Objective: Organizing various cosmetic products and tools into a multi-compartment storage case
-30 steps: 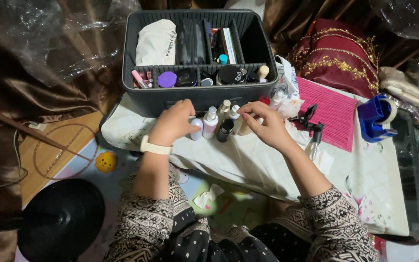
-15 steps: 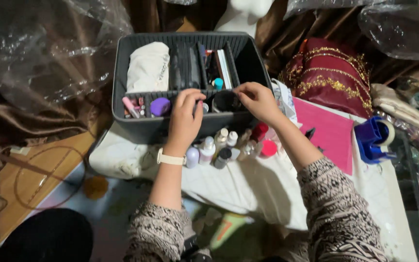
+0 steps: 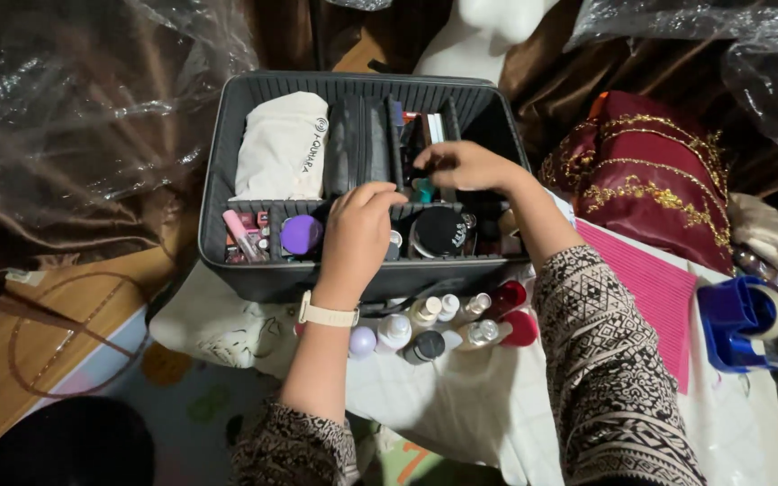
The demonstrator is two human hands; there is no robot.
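Organizer case (image 3: 254, 270), dark grey with a ribbed wall, sits at 12 o'clock on the white cloth (image 3: 461, 414), open to the camera. Back row: cream pouch (image 3: 279, 148) at 10 o'clock, dark upright dividers beside it, slim items on end toward 1 o'clock. Front row: pink tubes (image 3: 238, 232), purple round lid (image 3: 302, 234), black round jar (image 3: 438, 232).

Left hand (image 3: 356, 238), wristband on the wrist, lies over the front row between the purple lid and the black jar. Fingers curled, tips toward the centre partition; cannot tell whether they hold anything, the palm faces down.

Right hand (image 3: 465, 166) reaches into the back row at 1 o'clock. Fingers narrow, pinched among the upright items beside a small teal piece (image 3: 422, 190); what they grip is hidden.

Small bottles (image 3: 434, 328) stand clustered on the cloth at 6 o'clock of the case, just beside its front wall. Pink mat (image 3: 659, 297) at 3 o'clock, blue tape dispenser (image 3: 740, 324) beyond it.

Judgement on technique: the back slots are tight, so move one item at a time, keep it vertical, and let the left hand brace the partition. Sleeve passes near the bottles; keep the forearm raised.
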